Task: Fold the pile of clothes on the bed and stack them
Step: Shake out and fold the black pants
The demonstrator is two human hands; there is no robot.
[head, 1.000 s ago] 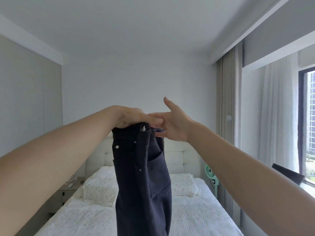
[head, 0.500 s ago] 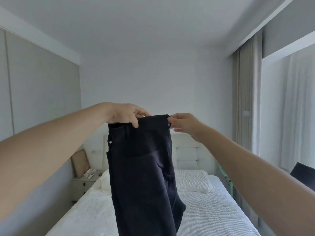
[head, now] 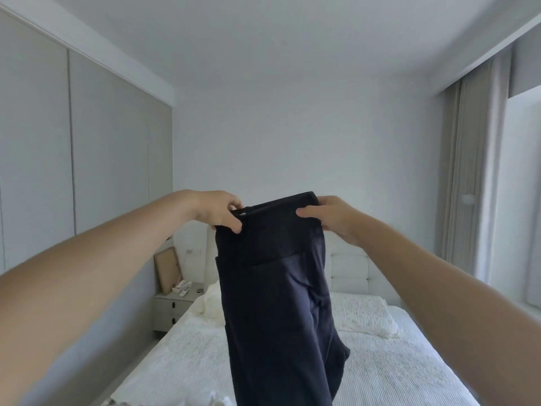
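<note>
From the head view, the only one there is, a pair of dark trousers (head: 275, 303) hangs in the air above the bed (head: 395, 367), held up by the waistband at chest height with the legs dropping out of the bottom of the picture. The left hand (head: 218, 212) pinches the left corner of the waistband, thumb in front and fingers curled behind, and the right hand (head: 329, 216) grips the right corner the same way, thumb laid across the front of the cloth. That is the change: a second ago the right hand was spread and off the fabric, close against the left, with the trousers bunched in one fist; half a second ago it had just caught the far edge; now the two hands stand apart and the waistband is drawn out nearly flat between them (the garment hangs as a doubled panel, one leg seemingly lying over the other). For the task this suggests the trousers are squared up and ready to be lowered onto the bed and folded across. No stack is visible; only a scrap of pale cloth (head: 218, 401) shows at the lower edge. A nightstand (head: 172, 309) stands by the headboard (head: 348, 268).
</note>
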